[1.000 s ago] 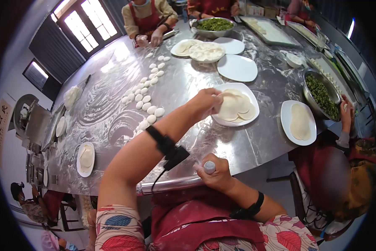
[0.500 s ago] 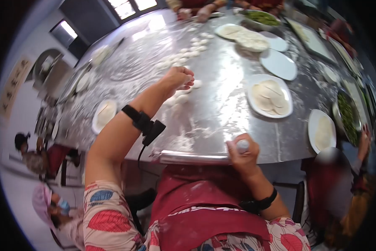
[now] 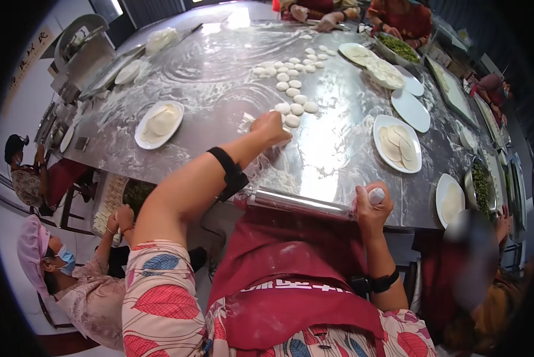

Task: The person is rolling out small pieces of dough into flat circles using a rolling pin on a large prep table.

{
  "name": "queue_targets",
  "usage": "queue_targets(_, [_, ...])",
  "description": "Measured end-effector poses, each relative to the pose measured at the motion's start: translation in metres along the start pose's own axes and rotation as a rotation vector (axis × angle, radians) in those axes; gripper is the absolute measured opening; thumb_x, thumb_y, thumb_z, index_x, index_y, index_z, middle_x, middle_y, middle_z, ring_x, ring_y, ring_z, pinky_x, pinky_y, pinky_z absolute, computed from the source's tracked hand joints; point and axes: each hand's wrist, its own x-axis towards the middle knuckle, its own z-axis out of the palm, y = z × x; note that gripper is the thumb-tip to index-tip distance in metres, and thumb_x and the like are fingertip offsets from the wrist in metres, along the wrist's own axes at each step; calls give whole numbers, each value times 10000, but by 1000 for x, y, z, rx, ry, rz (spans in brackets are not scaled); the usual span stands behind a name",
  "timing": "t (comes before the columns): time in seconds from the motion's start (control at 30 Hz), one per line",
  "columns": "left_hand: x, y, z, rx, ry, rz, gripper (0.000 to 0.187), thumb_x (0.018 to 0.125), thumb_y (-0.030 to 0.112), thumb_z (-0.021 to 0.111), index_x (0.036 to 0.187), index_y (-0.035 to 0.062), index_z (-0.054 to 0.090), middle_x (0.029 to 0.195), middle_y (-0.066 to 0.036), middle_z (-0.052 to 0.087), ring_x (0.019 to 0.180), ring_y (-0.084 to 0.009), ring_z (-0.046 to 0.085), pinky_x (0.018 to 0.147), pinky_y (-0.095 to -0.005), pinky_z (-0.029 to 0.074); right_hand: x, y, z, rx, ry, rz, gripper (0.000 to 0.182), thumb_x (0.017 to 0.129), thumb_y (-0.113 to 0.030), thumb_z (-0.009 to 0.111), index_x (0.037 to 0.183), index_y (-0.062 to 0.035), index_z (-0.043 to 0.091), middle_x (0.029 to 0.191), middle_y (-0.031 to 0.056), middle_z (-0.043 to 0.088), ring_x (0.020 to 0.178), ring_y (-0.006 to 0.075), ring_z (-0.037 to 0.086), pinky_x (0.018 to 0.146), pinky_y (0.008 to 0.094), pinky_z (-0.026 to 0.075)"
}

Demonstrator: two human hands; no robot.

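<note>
So the left hand (image 3: 270, 128) was down at the metal table (image 3: 350, 166), right by the near end of a line of small round dough pieces (image 3: 294, 92). It was curled with the knuckles up, and I couldn't tell if the fingers had hold of a piece, since their undersides were hidden. The right hand (image 3: 373, 209) was closed around a pale stick (image 3: 376, 196) just above the table's near edge (only the rounded end poked out, so don't ask me how long it was).

The dough pieces ran away from the left hand, bunching up and then trailing off to both sides, with white flour smeared around them. Beyond the right hand sat 1 white plate (image 3: 379, 123) with flat dough rounds (image 3: 398, 146) overlapping on it. Another plate (image 3: 143, 138) with a stack of rounds (image 3: 162, 122) was off to the left. Over on the right, 1 metal bowl (image 3: 470, 190) held chopped greens (image 3: 481, 183), and at the far side 2 gloved hands (image 3: 314, 18) of another person were at the table.
</note>
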Motion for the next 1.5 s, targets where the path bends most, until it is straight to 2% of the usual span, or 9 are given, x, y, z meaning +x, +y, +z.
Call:
queue_targets(0.13, [-33,24,4,-72,-179,211,284,715,214,727,870,4,615,851,-165,642,806,-281,634,692,-382,493,-4,-3,1,29,13,41,192,832,40,650,770,-48,491,567,26,541,466,78,525,407,224,386])
queue_targets(0.27, [-57,49,19,-548,-484,139,251,741,83,673,972,-13,645,827,-109,656,765,-181,618,653,-322,502,5,-5,5,30,14,84,188,835,22,656,772,-44,491,551,27,533,457,80,521,399,229,384])
queue_targets(0.5, [-70,52,32,-526,-371,83,103,739,77,668,823,18,673,751,-73,660,717,-167,624,567,-312,493,43,18,12,-60,-9,-14,204,815,3,675,745,-48,490,534,16,528,450,76,516,391,242,374])
queue_targets(0.63, [-89,51,28,-327,-226,218,125,716,91,670,825,32,682,717,-78,669,711,-195,644,651,-321,503,23,10,7,8,-8,37,214,808,-22,695,746,-55,492,538,8,528,447,72,513,393,247,373])
queue_targets(0.93, [-84,79,27,-368,-367,274,160,718,135,688,825,16,693,769,-143,676,721,-243,654,687,-357,507,50,19,15,-123,16,-40,218,775,-32,704,712,-47,495,571,21,543,464,89,511,426,261,391])
queue_targets(1.07, [-94,63,32,-257,-208,281,130,732,96,673,798,-12,641,758,-119,665,692,-203,639,645,-340,499,2,4,1,-23,39,6,233,783,-13,700,711,-44,481,553,24,535,466,84,528,426,249,398])
queue_targets(1.2, [-97,59,24,-448,-274,184,157,718,82,650,841,-14,672,777,-180,662,732,-298,650,692,-378,502,22,7,9,-108,62,24,240,781,-14,702,712,-37,474,551,35,538,460,93,522,426,258,397])
queue_targets(1.4, [-87,76,21,-202,-229,326,143,717,115,676,842,64,722,815,-158,685,804,-300,662,735,-374,511,68,35,26,-209,76,-108,248,767,-32,716,709,-33,475,547,48,536,460,103,509,431,284,385])
queue_targets(1.5, [-91,73,20,-154,-243,325,173,712,124,680,866,60,726,824,-156,689,815,-292,664,760,-366,514,25,4,9,-208,77,-56,239,770,-32,716,719,-33,482,555,43,546,464,97,518,436,278,390])
